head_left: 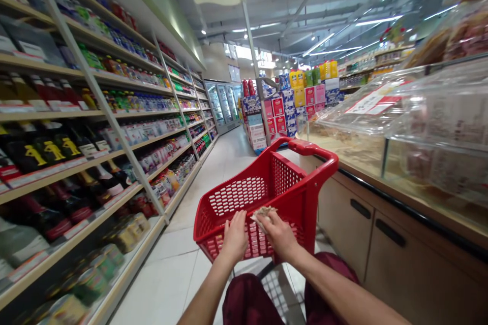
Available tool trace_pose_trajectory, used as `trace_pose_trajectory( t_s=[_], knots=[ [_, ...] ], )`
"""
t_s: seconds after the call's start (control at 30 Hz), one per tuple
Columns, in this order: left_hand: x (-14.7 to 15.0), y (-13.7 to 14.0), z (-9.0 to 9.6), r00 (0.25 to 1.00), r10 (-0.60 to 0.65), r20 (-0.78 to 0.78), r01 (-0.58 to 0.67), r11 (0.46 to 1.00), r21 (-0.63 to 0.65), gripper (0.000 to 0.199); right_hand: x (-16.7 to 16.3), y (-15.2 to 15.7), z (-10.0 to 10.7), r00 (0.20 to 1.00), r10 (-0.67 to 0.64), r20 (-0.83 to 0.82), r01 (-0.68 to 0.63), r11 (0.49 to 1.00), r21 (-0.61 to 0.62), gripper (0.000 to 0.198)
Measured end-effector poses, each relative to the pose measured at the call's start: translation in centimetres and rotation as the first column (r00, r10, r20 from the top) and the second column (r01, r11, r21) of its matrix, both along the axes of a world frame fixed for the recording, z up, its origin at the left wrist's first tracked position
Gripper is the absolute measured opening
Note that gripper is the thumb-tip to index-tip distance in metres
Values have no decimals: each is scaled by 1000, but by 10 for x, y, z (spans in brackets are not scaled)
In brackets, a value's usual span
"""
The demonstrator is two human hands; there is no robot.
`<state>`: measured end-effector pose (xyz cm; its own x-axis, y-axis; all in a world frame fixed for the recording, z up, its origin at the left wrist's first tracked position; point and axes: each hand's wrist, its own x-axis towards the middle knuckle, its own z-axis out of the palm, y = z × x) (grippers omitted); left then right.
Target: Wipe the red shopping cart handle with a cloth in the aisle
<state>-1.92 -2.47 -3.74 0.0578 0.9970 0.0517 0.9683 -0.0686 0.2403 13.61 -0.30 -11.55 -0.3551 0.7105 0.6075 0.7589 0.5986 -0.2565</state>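
Right in front of me stands a red plastic shopping cart [238, 195] with perforated basket walls, its handle [305, 148] at the far right end. My left hand [235, 236] lies against the near side wall near the rim, fingers stretched out and nothing in it. Just to its right, my right hand [277, 231] closes on a crumpled whitish-beige cloth [265, 213], pressed at the top of the same wall. Part of the cloth is hidden under the fingers. Inside the basket, the bottom is mostly hidden.
Shelves [87, 162] of bottles and cans line the left. On the right is a wooden counter [343, 203] with packaged food in clear plastic trays [438, 127]. Stacked boxes [276, 117] stand ahead beside the tiled aisle [221, 147], with glass-door fridges [224, 104] behind.
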Motion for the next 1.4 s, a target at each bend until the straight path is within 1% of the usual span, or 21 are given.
trace_pose_trajectory(
  t_s=[0.07, 0.17, 0.2, 0.23, 0.3, 0.37, 0.4, 0.5, 0.57, 0.6, 0.67, 0.77, 0.83, 0.93, 1.0, 1.07, 1.17, 1.23, 1.27, 1.33, 1.4],
  knots=[
    [6, 1, 1, 1000, -22, 9, 22, 1000, -4, 67, 7, 1, 3, 1000, -14, -13, 14, 1000, -16, 44],
    [13, 3, 0, 999, -38, 5, 38, 999, 2, 69, 22, -1, -5, 998, -2, 63, 10, 992, -127, 42],
    [14, 3, -1, 999, -35, 0, 35, 999, 10, 69, 26, -2, -7, 997, 10, 72, 0, 989, -146, 42],
    [15, 4, -2, 1000, -27, -2, 27, 999, 18, 69, 29, -2, -7, 998, 20, 55, -12, 990, -141, 42],
    [19, 6, -3, 1000, -20, 5, 20, 999, 38, 68, 32, 2, -2, 999, 23, -35, -25, 998, -64, 44],
    [23, 7, -4, 999, -33, 26, 32, 998, 58, 68, 35, 9, 6, 991, -5, -136, 8, 1000, 21, 45],
    [25, 8, -5, 998, -45, 33, 42, 997, 65, 68, 37, 11, 8, 987, -31, -157, 37, 999, 34, 45],
    [30, 8, -7, 997, -67, 29, 65, 996, 69, 72, 48, 13, 1, 993, -73, -95, 71, 997, -27, 44],
    [31, 8, -9, 998, -68, 16, 67, 995, 71, 74, 60, 11, -5, 998, -46, -39, 44, 998, -53, 42],
    [31, 8, -10, 998, -65, 10, 64, 995, 73, 75, 65, 11, -5, 999, -37, -36, 36, 999, -38, 41],
    [31, 8, -13, 999, -48, -2, 48, 995, 90, 76, 75, 15, 5, 996, -57, -75, 59, 998, 25, 43],
    [32, 9, -15, 999, -32, -15, 34, 992, 121, 75, 87, 28, 30, 972, -174, -157, 192, 975, 109, 46],
    [33, 8, -14, 999, -34, -9, 34, 993, 116, 75, 94, 31, 34, 974, -194, -115, 207, 972, 114, 43],
    [34, 8, -11, 999, -39, 16, 38, 995, 97, 75, 103, 21, 21, 994, -100, 38, 98, 994, 50, 34],
    [34, 9, -11, 999, -44, 30, 41, 995, 96, 77, 107, 11, 17, 995, -72, 64, 70, 997, 28, 30],
    [35, 10, -11, 999, -40, 28, 36, 993, 110, 78, 104, 6, 30, 998, -67, 15, 66, 994, 84, 33],
    [38, 12, -13, 1000, -20, -6, 20, 991, 135, 76, 90, 13, 71, 997, -63, -50, 72, 971, 228, 34],
    [39, 12, -13, 999, -22, -27, 25, 991, 134, 75, 81, 24, 92, 995, -94, 17, 87, 965, 246, 32],
    [40, 11, -13, 999, -31, -34, 35, 991, 127, 75, 80, 30, 98, 992, -98, 78, 77, 967, 242, 31],
    [40, 11, -12, 998, -51, -41, 55, 992, 114, 77, 85, 41, 105, 977, -106, 187, 63, 972, 225, 30],
    [41, 12, -12, 998, -61, -36, 64, 992, 108, 80, 101, 49, 108, 961, -137, 239, 85, 973, 213, 30]
  ],
)
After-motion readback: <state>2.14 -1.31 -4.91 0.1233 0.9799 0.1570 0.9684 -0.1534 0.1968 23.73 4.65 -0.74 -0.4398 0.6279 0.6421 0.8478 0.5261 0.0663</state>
